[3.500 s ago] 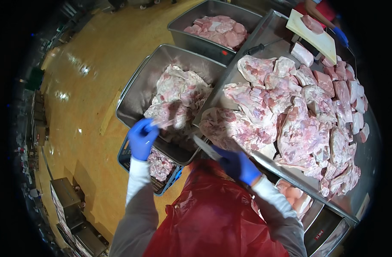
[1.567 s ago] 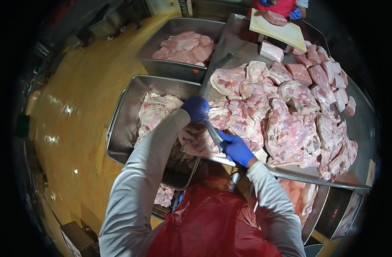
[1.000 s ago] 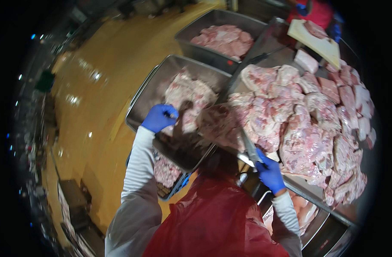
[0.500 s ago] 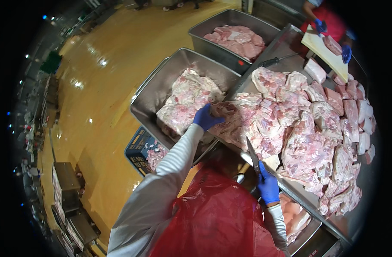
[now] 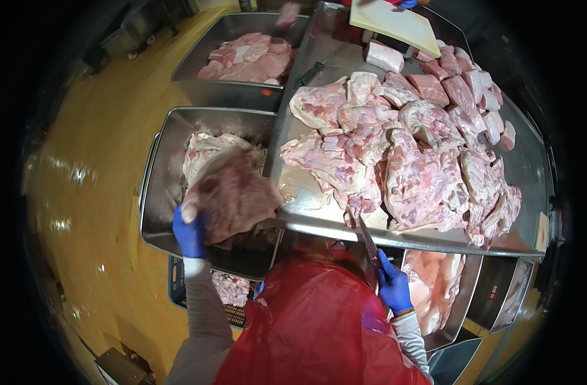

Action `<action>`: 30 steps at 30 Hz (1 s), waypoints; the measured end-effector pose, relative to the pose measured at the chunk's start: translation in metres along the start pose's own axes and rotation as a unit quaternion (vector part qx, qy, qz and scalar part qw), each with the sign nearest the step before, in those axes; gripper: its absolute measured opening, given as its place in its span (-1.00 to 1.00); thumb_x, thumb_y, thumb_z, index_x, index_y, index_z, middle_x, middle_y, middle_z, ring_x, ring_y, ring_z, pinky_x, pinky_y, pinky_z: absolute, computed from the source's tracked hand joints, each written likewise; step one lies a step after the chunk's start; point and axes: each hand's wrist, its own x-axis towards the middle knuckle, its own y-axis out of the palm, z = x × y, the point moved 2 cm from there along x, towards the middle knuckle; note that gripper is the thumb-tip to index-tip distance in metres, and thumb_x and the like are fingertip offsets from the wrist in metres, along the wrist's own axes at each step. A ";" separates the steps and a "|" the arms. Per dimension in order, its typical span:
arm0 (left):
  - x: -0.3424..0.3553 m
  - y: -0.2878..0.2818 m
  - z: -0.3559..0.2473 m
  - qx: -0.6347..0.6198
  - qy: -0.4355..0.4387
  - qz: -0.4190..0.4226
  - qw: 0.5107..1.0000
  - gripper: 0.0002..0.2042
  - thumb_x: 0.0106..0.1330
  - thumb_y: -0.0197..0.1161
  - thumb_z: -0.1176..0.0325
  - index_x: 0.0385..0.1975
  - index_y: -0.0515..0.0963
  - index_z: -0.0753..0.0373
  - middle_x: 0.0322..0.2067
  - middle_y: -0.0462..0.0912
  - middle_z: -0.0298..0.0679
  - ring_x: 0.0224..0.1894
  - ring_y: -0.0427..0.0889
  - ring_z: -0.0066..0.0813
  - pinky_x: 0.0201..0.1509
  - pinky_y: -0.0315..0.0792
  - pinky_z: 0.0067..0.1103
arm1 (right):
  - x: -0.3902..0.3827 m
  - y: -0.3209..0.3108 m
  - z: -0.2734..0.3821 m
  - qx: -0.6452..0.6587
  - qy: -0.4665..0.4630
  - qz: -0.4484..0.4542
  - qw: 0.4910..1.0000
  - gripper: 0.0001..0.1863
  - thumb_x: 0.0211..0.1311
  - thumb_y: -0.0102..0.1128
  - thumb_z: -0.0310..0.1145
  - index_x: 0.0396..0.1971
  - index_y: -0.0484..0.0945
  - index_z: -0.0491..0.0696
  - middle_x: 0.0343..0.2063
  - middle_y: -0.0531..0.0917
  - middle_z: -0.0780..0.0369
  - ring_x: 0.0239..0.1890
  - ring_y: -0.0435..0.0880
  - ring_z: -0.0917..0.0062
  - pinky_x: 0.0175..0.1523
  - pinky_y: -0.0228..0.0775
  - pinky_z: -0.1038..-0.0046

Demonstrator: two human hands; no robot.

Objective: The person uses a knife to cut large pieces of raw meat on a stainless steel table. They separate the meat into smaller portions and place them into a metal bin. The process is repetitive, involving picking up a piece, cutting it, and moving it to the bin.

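My left hand [image 5: 189, 232], in a blue glove, grips the edge of a large slab of raw meat [image 5: 232, 196]. Slightly smeared by motion, the slab hangs over a steel bin [image 5: 153, 212] with more pale, fatty meat [image 5: 207, 151] inside. In my right hand [image 5: 394, 283], also gloved in blue, is a knife [image 5: 368, 244], its blade pointing up and away at the table's near edge. Just beyond the knife tip, a heap of large raw meat cuts [image 5: 428, 183] covers much of the steel table [image 5: 301, 192].
Farther back stands another steel bin [image 5: 184, 70] of trimmed pieces. A dark-handled tool [image 5: 311, 74] lies on the table, near a cutting board [image 5: 396, 25] where another person works. Meat blocks [image 5: 460, 93] sit at the far right. Below are a blue crate [image 5: 177, 282] and a bin of meat [image 5: 428, 289].
My left hand has pulled the slab off the table, leftward over the steel bin. The knife stays in my right hand. My view has turned toward the right.
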 end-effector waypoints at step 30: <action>-0.155 0.279 -0.130 0.261 0.408 0.334 0.809 -0.69 0.06 0.26 0.46 -0.13 0.54 0.17 -0.17 0.51 -0.11 -0.06 0.54 -0.03 -0.06 0.55 -0.21 | -0.028 -0.034 -0.066 0.063 -0.031 -0.093 0.993 -0.40 0.41 0.13 -0.51 0.44 0.43 0.06 -0.38 0.68 0.04 -0.39 0.69 0.22 -0.19 0.54 0.28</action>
